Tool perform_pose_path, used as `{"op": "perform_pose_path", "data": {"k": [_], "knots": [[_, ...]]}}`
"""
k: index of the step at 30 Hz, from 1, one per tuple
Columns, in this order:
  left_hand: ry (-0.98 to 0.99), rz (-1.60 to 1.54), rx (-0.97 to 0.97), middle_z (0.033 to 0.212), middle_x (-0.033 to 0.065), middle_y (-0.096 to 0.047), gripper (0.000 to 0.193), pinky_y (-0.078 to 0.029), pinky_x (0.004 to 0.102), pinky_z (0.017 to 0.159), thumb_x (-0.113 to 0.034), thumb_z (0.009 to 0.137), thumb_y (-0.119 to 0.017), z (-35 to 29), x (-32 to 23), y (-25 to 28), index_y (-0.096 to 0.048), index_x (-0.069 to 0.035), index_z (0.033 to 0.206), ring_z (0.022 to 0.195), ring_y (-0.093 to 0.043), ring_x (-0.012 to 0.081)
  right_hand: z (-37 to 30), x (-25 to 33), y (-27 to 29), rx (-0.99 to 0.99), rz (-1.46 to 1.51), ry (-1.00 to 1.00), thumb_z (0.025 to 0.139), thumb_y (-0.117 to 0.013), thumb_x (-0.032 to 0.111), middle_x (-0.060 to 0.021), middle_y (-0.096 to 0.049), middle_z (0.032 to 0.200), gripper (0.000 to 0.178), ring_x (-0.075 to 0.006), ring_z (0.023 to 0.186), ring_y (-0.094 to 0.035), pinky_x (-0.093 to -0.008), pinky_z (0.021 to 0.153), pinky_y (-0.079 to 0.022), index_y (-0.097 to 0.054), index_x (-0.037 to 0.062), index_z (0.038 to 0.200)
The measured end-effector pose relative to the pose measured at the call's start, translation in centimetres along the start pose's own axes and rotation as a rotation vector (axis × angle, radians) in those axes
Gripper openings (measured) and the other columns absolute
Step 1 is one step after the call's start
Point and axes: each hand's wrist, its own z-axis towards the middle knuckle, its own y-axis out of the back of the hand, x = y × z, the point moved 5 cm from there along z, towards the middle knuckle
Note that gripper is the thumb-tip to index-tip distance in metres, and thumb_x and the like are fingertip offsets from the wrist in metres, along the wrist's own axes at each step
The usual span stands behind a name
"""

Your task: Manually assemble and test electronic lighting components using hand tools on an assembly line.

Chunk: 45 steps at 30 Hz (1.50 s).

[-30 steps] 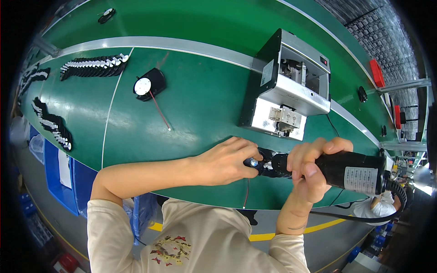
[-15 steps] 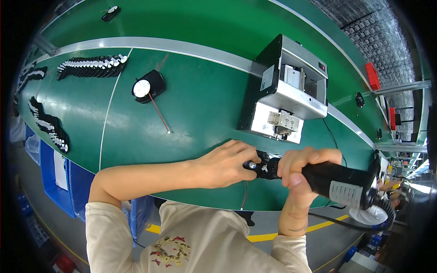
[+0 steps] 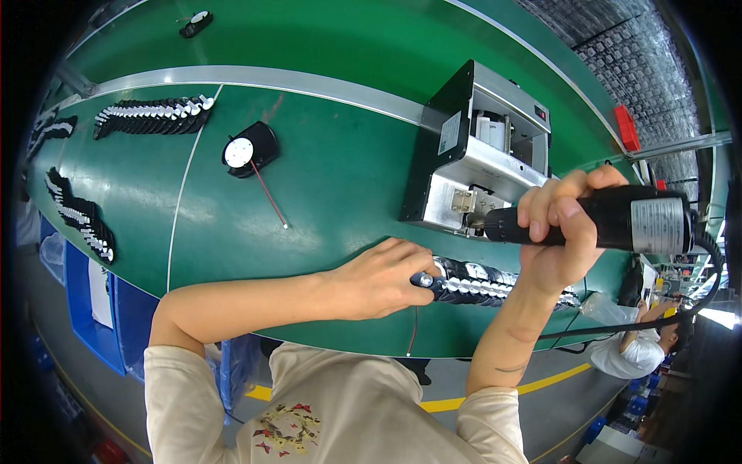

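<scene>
My right hand (image 3: 568, 220) is wrapped round a black electric screwdriver (image 3: 657, 224), held level above the table. Its nose is at the metal outlet block (image 3: 465, 203) of a silver and black box-shaped machine, which looks like a screw feeder; the bit itself is hard to make out. My left hand (image 3: 386, 280) grips a small black part (image 3: 427, 281) with a shiny round spot, its fingers covering much of it. A thin red wire (image 3: 413, 332) hangs toward me below it. Right beside that part runs a row of similar black and white parts (image 3: 487, 286), partly behind my right forearm.
A black part with a white disc (image 3: 251, 148) and red wire lies at left centre. Rows of black parts (image 3: 154, 116) stand farther left. Blue bins (image 3: 85, 290) are beside the table's left edge. A cable trails from the screwdriver. A person (image 3: 638, 348) is at far right.
My right hand has lifted the screwdriver up and away from the part by my left hand, over to the machine's outlet, uncovering the row of parts. My left hand stays in place.
</scene>
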Motion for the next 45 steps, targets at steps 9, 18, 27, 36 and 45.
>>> {"op": "perform_pose_path", "data": {"k": [9,18,27,36,45], "knots": [[-0.004,0.025,-0.009,0.113,0.0090,-0.056,0.020,-0.041,0.0416,0.095,-0.012,0.071,-0.066,-0.2,-0.2,0.0,-0.070,-0.012,0.092,0.111,-0.051,0.0275,-4.8,1.3,0.4,0.165,0.152,0.000,0.079,-0.055,0.004,-0.0031,-0.044,0.063,0.040,-0.0113,0.040,-0.040,-0.0295,0.044,-0.038,-0.041,0.0056,0.116],[-0.001,0.038,0.018,0.115,0.0080,-0.056,0.020,-0.042,0.0426,0.097,-0.018,0.074,-0.065,-0.2,-0.1,0.0,-0.072,-0.015,0.093,0.115,-0.051,0.0315,-8.6,0.8,0.6,0.047,0.149,-0.123,0.080,-0.066,0.003,-0.0048,-0.049,0.063,0.038,-0.0144,0.044,-0.046,-0.0310,0.045,-0.043,-0.041,0.0084,0.109],[0.028,-0.045,0.046,0.118,0.0094,-0.052,0.025,-0.043,0.0442,0.097,-0.012,0.065,-0.074,-0.3,-0.3,0.4,-0.071,-0.012,0.090,0.118,-0.049,0.0332,-9.9,1.3,-1.0,0.190,0.002,-0.079,0.082,-0.069,0.003,-0.0046,-0.051,0.062,0.034,-0.0169,0.047,-0.048,-0.0320,0.047,-0.046,-0.040,0.0091,0.098],[0.089,-0.085,0.030,0.123,0.0132,-0.048,0.024,-0.046,0.0445,0.091,-0.007,0.065,-0.071,0.4,-0.7,0.9,-0.070,-0.010,0.088,0.106,-0.054,0.0343,-9.5,1.4,-0.1,0.157,0.079,-0.065,0.078,-0.067,0.000,-0.0048,-0.050,0.061,0.038,-0.0182,0.048,-0.050,-0.0339,0.051,-0.048,-0.041,0.0073,0.106],[0.165,-0.049,0.182,0.119,0.0090,-0.054,0.032,-0.031,0.0447,0.097,-0.006,0.061,-0.073,0.3,-2.6,5.8,-0.065,-0.012,0.092,0.121,-0.043,0.0298,-6.1,5.8,5.7,0.106,0.297,0.204,0.081,-0.062,0.004,-0.0025,-0.048,0.062,0.052,-0.0149,0.046,-0.050,-0.0290,0.048,-0.046,-0.040,0.0065,0.128]]}}
